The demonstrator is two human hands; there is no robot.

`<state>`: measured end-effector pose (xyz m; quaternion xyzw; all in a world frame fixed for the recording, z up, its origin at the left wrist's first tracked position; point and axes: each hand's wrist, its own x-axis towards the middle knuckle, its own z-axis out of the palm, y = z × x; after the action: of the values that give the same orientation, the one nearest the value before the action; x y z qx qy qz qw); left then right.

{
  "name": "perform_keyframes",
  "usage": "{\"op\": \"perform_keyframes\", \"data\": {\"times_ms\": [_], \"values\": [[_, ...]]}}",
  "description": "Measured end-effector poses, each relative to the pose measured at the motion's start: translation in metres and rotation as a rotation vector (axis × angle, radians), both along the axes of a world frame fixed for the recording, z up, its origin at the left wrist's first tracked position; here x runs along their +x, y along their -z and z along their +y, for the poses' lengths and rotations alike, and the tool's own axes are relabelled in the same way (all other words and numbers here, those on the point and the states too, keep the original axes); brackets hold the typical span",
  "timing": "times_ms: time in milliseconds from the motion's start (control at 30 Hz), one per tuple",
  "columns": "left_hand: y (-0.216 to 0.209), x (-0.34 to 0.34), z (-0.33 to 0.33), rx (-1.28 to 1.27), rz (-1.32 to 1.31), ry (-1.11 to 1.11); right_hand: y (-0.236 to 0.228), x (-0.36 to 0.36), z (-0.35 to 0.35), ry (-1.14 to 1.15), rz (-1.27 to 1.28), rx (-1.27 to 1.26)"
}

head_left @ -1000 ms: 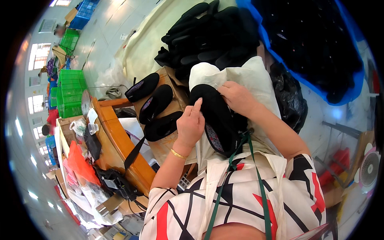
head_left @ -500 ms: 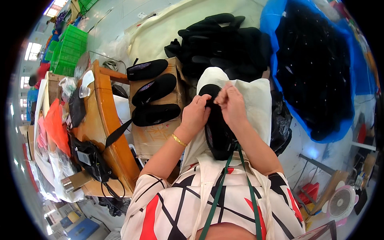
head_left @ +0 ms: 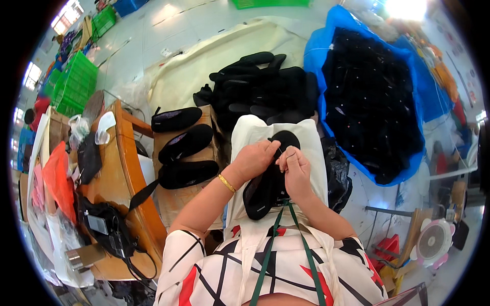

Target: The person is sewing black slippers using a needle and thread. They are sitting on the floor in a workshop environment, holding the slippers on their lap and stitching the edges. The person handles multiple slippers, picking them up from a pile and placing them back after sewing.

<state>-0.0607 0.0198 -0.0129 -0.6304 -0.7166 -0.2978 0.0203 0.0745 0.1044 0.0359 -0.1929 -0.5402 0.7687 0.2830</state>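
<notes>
A black cloth shoe [head_left: 259, 196] lies on the white cloth [head_left: 244, 136] over my lap, its far rounded end [head_left: 287, 138] just beyond my fingers. My left hand [head_left: 256, 159] grips the shoe's edge, its thumb and fingers pinched together. Close beside it on the right, my right hand [head_left: 296, 171] is closed in a pinch over the shoe. A thin pale line shows between the two hands; what the right fingers hold is too small to make out.
On a cardboard box [head_left: 168, 204] to the left rest three black shoes [head_left: 186, 144]. Ahead lies a pile of black shoes [head_left: 265, 92] on a cream sheet [head_left: 178, 76]. A blue bag [head_left: 322, 56] of black pieces stands right. Left is a wooden table [head_left: 115, 188]; a fan [head_left: 433, 240] stands lower right.
The view has shifted, and the shoe is now tilted, its near end more to the left. My right hand has come down beside the left, and both stay closed.
</notes>
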Motion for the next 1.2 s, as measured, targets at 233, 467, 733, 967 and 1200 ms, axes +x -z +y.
{"op": "perform_keyframes", "data": {"times_ms": [233,467,733,967,1200], "values": [[0.022,0.034,0.004,0.115,-0.263,0.035,0.000,0.027,-0.021,-0.025,-0.100,0.284],[0.026,0.044,0.015,-0.125,-0.414,0.039,0.018,0.056,0.020,0.072,-0.180,0.724],[0.010,0.031,0.027,-0.289,-0.338,0.234,0.009,0.067,0.042,0.142,0.020,1.079],[-0.012,0.042,0.019,-0.280,-0.774,0.040,0.022,0.091,0.047,0.121,-0.171,1.034],[-0.006,0.062,0.023,-0.616,-0.998,-0.006,0.024,0.097,0.037,0.039,-0.014,1.094]]}}
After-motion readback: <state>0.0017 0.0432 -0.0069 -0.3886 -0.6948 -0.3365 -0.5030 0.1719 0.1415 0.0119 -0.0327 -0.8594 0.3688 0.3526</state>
